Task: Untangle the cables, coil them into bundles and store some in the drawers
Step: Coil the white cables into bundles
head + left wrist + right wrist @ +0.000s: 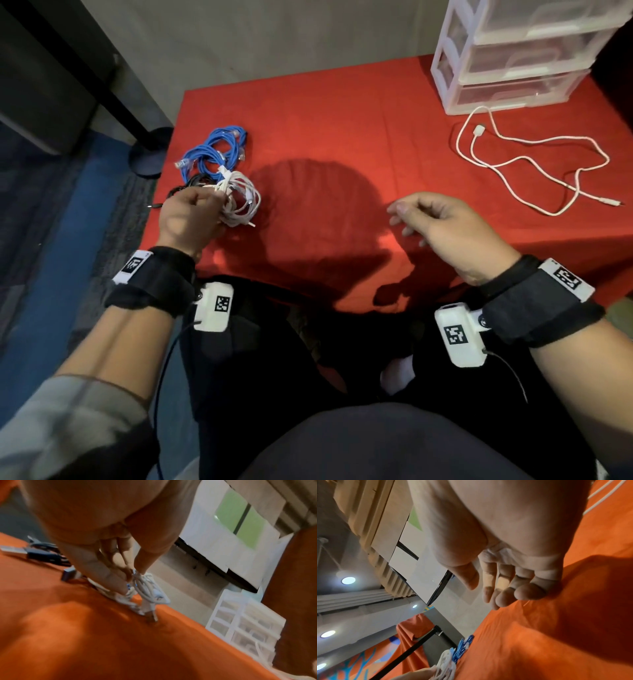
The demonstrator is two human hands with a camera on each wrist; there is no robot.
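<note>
A tangle of white cables [239, 200] [145, 592] [446, 668] lies at the left of the red table [342, 137], knotted with a blue cable bundle [215, 150] [462, 649] and black cables [186, 185] [44, 555] behind it. My left hand [191, 216] [126, 574] pinches strands of the white tangle and lifts them slightly. Over the table's middle hovers my right hand [435, 219] [505, 588], fingers relaxed, holding nothing. A loose white cable [534, 161] lies spread out at the right, in front of the clear plastic drawer unit [507, 58] [240, 626], whose drawers are closed.
The table's left edge drops to blue carpet [51, 240], where a black stand base [150, 150] sits near the corner. A beige wall [274, 34] runs behind the table. My lap in dark clothing [308, 377] fills the near side.
</note>
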